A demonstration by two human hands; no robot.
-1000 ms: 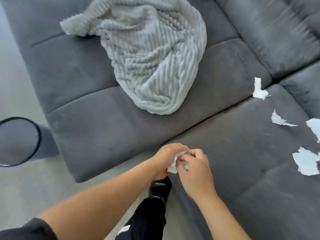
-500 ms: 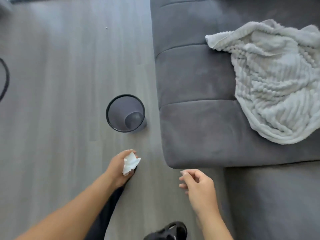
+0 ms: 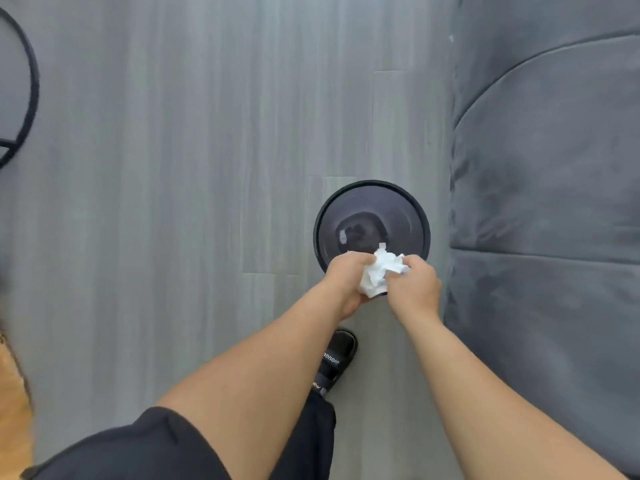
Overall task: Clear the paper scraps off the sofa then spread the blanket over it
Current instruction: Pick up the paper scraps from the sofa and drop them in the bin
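Two hands, left hand [image 3: 346,277] and right hand [image 3: 414,287], fingers curled, gripping crumpled white paper wad [image 3: 379,271] over near rim of round black wastebasket [image 3: 412,209]. Grey plank floor [image 3: 190,168] beneath wastebasket; dark grey fabric sofa [image 3: 547,202] just right of it.

Paper wad [image 3: 379,271]: white paper, crumpled, matt, rough with creases. Bin [image 3: 317,233]: black, smooth matt rim, wall looks like fine mesh, base glossy with reflections. Floor [image 3: 173,168]: grey wood-grain planks, smooth, faint sheen. Sofa [image 3: 536,202]: dark grey cloth, suede-like nap, matt, brush marks showing. Sandal [image 3: 341,344]: black, matt, looks rubbery. Garment [image 3: 121,455]: black cloth, matt.
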